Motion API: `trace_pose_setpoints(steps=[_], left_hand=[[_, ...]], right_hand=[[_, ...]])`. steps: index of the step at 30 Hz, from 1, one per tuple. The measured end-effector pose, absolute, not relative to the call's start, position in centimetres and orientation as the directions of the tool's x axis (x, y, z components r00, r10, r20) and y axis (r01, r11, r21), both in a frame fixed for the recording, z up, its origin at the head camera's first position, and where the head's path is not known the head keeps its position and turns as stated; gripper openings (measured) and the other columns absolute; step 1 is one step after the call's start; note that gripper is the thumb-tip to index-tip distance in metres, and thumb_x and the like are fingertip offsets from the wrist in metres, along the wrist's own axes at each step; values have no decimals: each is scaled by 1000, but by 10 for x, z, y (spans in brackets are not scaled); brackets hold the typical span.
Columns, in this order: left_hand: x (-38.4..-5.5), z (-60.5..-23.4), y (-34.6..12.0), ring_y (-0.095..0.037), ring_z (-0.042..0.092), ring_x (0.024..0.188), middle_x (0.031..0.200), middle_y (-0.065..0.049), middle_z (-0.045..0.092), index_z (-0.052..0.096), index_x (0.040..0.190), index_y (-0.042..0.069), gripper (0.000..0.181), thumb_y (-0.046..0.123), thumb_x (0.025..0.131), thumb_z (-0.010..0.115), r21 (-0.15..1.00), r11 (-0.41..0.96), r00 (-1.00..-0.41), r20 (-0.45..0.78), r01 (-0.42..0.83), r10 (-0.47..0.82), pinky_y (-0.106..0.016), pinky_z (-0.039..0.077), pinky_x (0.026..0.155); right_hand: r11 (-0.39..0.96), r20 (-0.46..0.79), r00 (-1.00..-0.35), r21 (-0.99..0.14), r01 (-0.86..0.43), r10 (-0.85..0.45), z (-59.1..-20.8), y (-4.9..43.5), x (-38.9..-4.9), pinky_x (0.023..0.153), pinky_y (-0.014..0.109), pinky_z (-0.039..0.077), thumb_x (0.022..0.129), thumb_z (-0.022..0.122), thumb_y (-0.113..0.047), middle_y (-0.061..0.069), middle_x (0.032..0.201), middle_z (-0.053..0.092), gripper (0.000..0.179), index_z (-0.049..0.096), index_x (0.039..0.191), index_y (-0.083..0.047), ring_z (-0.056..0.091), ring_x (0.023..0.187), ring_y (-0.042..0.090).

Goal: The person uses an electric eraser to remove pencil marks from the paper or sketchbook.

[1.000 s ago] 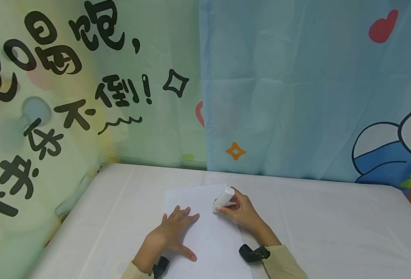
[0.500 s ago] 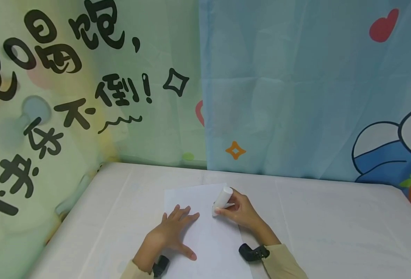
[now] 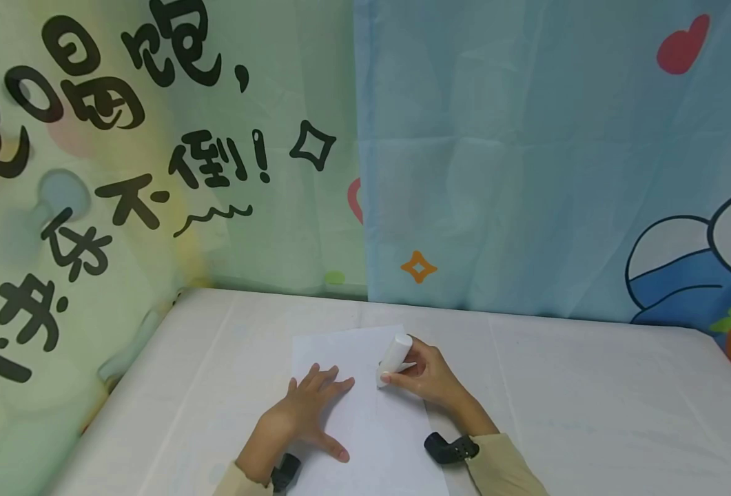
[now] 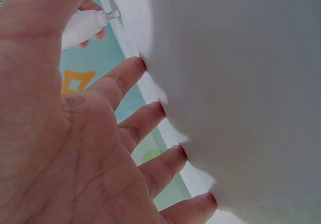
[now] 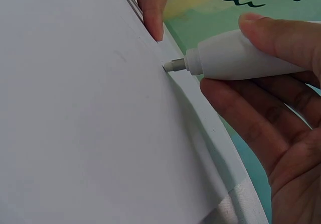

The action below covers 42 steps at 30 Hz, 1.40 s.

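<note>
A sheet of white paper (image 3: 371,441) lies on the table. My left hand (image 3: 306,413) rests on its left side, fingers spread and thumb stretched out; in the left wrist view the fingertips (image 4: 173,156) press on the sheet. Over the upper right part, my right hand (image 3: 430,372) holds a white electric eraser (image 3: 395,355), thick-bodied and tilted, between thumb and fingers. In the right wrist view the electric eraser (image 5: 235,56) shows a short metal collar and a pale tip, right at the paper's surface. Faint greyish marks show on the paper near the tip.
The table (image 3: 588,399) has a white cover with fold lines. Behind it hangs a blue curtain (image 3: 495,138), and a green printed one (image 3: 278,83) covers the left side. Black wrist devices (image 3: 452,449) sit at both wrists, below beige sleeves.
My right hand has shifted the electric eraser slightly down the paper, toward me, and the tool stands a bit more upright. My left hand has stayed in place.
</note>
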<state>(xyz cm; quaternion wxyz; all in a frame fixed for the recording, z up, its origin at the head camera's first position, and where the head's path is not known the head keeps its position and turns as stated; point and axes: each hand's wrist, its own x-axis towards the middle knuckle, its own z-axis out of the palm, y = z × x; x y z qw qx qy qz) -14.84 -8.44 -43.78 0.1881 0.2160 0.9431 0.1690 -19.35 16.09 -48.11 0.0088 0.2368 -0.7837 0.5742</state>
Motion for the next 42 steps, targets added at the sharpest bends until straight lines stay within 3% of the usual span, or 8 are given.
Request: trace_pose_setpoints(steps=[22, 28, 37, 42], left_hand=[[-147, -439, -86, -42, 16, 147, 158, -13, 29, 41, 149, 17, 107, 46, 59, 91, 421, 840, -835, -274, 342, 477, -68, 19, 111], [-148, -440, -87, -42, 15, 147, 158, -12, 28, 40, 149, 17, 108, 46, 59, 91, 420, 843, -836, -279, 337, 473, -68, 17, 112], [-148, -439, -87, -42, 15, 147, 158, -13, 28, 40, 149, 17, 107, 45, 59, 91, 427, 841, -836, -280, 333, 472, -68, 17, 112], [-148, -439, -86, -42, 15, 147, 158, -13, 29, 41, 148, 17, 107, 44, 59, 91, 429, 840, -835, -279, 332, 473, -69, 17, 112]], right_hand=[[221, 332, -877, -880, -420, -347, -482, 161, -195, 72, 27, 59, 79, 78, -2, 20, 100, 68, 41, 58, 112, 9, 68, 84, 13], [181, 394, -845, -859, -478, -363, -487, 162, -197, 69, 26, 59, 77, 80, -7, 12, 97, 70, 42, 58, 109, 9, 67, 83, 10], [213, 293, -875, -894, -393, -385, -482, 162, -194, 73, 27, 58, 80, 77, -4, 22, 104, 67, 43, 57, 114, 11, 68, 87, 16], [224, 268, -884, -901, -371, -383, -481, 162, -194, 74, 25, 58, 80, 77, -4, 21, 105, 67, 43, 57, 116, 10, 68, 87, 13]])
